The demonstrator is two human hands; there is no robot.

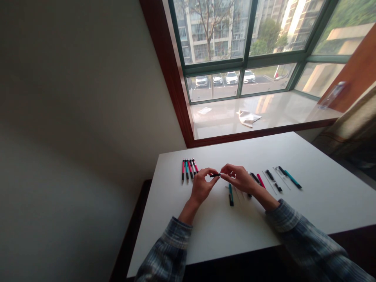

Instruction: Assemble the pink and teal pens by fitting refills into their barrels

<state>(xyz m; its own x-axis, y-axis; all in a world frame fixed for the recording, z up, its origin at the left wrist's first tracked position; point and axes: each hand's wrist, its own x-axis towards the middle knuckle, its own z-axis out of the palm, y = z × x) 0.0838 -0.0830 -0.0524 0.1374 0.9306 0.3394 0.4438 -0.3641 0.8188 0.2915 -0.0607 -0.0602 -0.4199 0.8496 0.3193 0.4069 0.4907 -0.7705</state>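
My left hand (202, 185) is closed in a pinch around a short black pen part (215, 175), held level above the table. At its right end the fingertips of my right hand (238, 178) are pinched together, by a small pale tip; exactly what they grip is too small to make out. Left of my hands lie several pens (187, 170) in a row, pink, teal and white with black grips. Below my right hand is a teal pen barrel (230, 195), beside thin refills. Farther right are a pink barrel (261, 181), black pen pieces (273, 180) and another teal barrel (293, 179).
The white table (235, 235) meets a wall (88, 156) on the left. Behind it, a window sill (220, 121) holds a crumpled plastic bag (248, 117) and a pale paper slip (204, 111). A curtain (349, 121) hangs at the right.
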